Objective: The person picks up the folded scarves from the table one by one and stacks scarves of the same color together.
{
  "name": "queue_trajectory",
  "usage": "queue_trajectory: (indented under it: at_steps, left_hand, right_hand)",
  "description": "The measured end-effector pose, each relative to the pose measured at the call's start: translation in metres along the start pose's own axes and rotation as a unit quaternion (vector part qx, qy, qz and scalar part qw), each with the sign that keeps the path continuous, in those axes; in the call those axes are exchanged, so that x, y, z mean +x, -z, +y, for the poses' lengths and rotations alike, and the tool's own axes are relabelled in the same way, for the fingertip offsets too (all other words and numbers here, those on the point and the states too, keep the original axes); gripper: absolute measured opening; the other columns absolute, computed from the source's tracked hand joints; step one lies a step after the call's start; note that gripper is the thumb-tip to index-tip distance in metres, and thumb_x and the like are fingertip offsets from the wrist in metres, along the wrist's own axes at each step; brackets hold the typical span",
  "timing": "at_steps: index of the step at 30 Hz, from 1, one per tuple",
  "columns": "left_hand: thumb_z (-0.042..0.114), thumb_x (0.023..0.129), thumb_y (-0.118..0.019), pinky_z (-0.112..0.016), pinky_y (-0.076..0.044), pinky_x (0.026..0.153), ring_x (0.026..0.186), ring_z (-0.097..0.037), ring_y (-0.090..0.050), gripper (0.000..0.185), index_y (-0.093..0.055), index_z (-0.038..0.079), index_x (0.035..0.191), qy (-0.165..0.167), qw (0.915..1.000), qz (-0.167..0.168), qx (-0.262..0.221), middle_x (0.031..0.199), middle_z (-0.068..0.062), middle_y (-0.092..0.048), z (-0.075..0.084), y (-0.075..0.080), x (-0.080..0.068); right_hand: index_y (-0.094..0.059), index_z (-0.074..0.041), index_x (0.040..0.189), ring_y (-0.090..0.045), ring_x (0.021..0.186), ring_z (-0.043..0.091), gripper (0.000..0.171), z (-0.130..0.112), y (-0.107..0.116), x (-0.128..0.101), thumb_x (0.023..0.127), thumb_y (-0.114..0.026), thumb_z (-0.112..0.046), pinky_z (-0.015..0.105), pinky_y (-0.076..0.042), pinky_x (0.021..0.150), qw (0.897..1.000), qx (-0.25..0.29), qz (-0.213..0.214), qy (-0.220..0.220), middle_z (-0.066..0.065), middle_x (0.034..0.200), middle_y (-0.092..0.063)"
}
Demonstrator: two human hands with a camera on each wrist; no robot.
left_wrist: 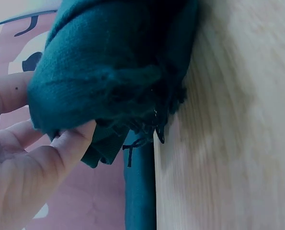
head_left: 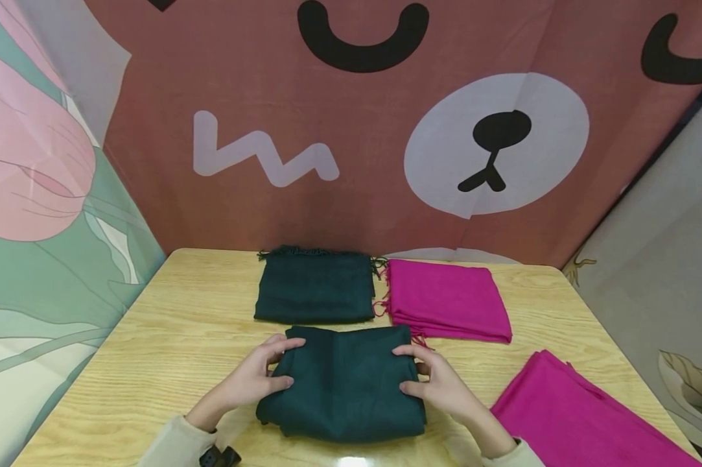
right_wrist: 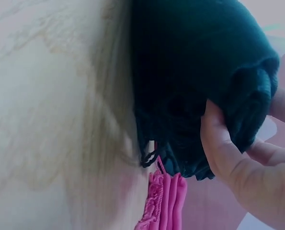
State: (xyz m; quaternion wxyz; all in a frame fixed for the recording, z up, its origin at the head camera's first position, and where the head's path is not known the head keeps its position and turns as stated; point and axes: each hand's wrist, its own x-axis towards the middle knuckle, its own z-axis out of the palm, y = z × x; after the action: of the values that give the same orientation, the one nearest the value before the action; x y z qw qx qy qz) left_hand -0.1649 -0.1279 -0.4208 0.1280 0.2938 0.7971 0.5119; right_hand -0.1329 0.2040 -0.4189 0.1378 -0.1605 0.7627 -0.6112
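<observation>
Head view shows both hands on one folded dark green scarf [head_left: 345,383] near the table's [head_left: 170,324] front edge. Left hand [head_left: 251,379] pinches its left side. Right hand [head_left: 438,386] pinches its right side.

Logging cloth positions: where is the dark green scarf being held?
In the head view the held dark green scarf lies at the table's near centre, between left hand and right hand.

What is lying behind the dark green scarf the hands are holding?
Behind the held green scarf lies a second folded green scarf, beside a folded pink scarf. Whatever is under the held scarf is covered.
</observation>
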Motion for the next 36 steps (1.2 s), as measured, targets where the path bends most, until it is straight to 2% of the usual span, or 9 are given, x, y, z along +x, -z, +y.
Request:
queue_trajectory:
  at_steps: [2,5,11,17,21,26,31,36]
  left_hand:
    - [-0.001,0.08,-0.064,-0.05,-0.038,0.09,0.113,-0.037,-0.038,0.054,-0.045,-0.002,0.13,0.016,0.9998,-0.004,-0.005,0.119,-0.023,-0.039,0.0,0.001,-0.001]
    - [-0.001,0.08,-0.064,-0.058,-0.033,0.092,0.122,-0.044,-0.029,0.054,-0.045,-0.002,0.13,0.034,0.9993,-0.005,-0.015,0.134,-0.03,-0.029,-0.001,0.001,-0.001]
    - [0.004,0.079,-0.067,-0.051,-0.037,0.09,0.111,-0.034,-0.038,0.054,-0.047,-0.001,0.129,0.045,0.999,-0.007,-0.001,0.119,-0.021,-0.042,-0.005,0.003,-0.002]
    - [0.007,0.081,-0.067,-0.054,-0.036,0.091,0.121,-0.043,-0.034,0.056,-0.045,0.002,0.132,0.088,0.9955,-0.023,-0.025,0.139,-0.03,-0.024,-0.009,0.006,-0.005]
    - [0.008,0.08,-0.068,-0.053,-0.037,0.088,0.114,-0.04,-0.041,0.056,-0.045,0.004,0.132,0.103,0.994,-0.027,-0.026,0.138,-0.028,-0.028,-0.011,0.007,-0.006]
    - [0.009,0.079,-0.069,-0.052,-0.037,0.089,0.112,-0.038,-0.043,0.057,-0.046,0.002,0.13,0.113,0.993,-0.029,-0.019,0.135,-0.024,-0.033,-0.011,0.007,-0.006]
    - [0.009,0.078,-0.071,-0.053,-0.038,0.088,0.108,-0.038,-0.045,0.059,-0.045,0.003,0.131,0.135,0.9899,-0.035,-0.022,0.135,-0.024,-0.033,-0.012,0.008,-0.006]
    - [0.011,0.076,-0.073,-0.051,-0.04,0.086,0.105,-0.035,-0.047,0.062,-0.045,0.005,0.131,0.137,0.9897,-0.04,-0.007,0.137,-0.025,-0.03,-0.018,0.007,-0.006]
  right_hand:
    - [-0.045,0.008,0.123,-0.057,0.094,0.031,0.047,0.002,0.0,0.0,0.079,-0.062,0.006,0.031,-0.05,0.073,1.0,-0.001,0.001,-0.007,0.027,0.119,-0.047]
    - [-0.045,0.008,0.122,-0.058,0.094,0.03,0.047,0.004,0.001,-0.001,0.079,-0.062,0.005,0.032,-0.05,0.073,1.0,-0.002,0.002,-0.022,0.026,0.118,-0.048]
    - [-0.044,0.007,0.118,-0.059,0.089,0.028,0.044,0.007,0.003,-0.002,0.078,-0.062,0.005,0.035,-0.051,0.071,0.999,0.011,-0.005,-0.035,0.023,0.112,-0.053]
    - [-0.044,0.007,0.114,-0.061,0.084,0.027,0.041,0.014,0.004,-0.002,0.076,-0.061,0.007,0.037,-0.052,0.068,0.999,0.017,-0.014,-0.043,0.019,0.105,-0.055]
    - [-0.044,0.006,0.113,-0.061,0.084,0.028,0.042,0.018,0.005,-0.002,0.075,-0.061,0.007,0.037,-0.051,0.067,0.999,0.006,-0.015,-0.046,0.019,0.105,-0.055]
    - [-0.045,0.007,0.114,-0.061,0.081,0.026,0.042,0.019,0.006,-0.002,0.075,-0.061,0.007,0.036,-0.051,0.066,0.999,-0.004,-0.018,-0.049,0.019,0.105,-0.056]
    - [-0.045,0.007,0.115,-0.06,0.08,0.027,0.043,0.022,0.007,-0.001,0.076,-0.063,0.008,0.034,-0.051,0.065,0.998,-0.007,-0.024,-0.052,0.02,0.106,-0.056]
    - [-0.045,0.006,0.115,-0.06,0.078,0.026,0.043,0.024,0.008,-0.002,0.076,-0.064,0.006,0.032,-0.051,0.064,0.998,-0.021,-0.031,-0.044,0.02,0.105,-0.055]
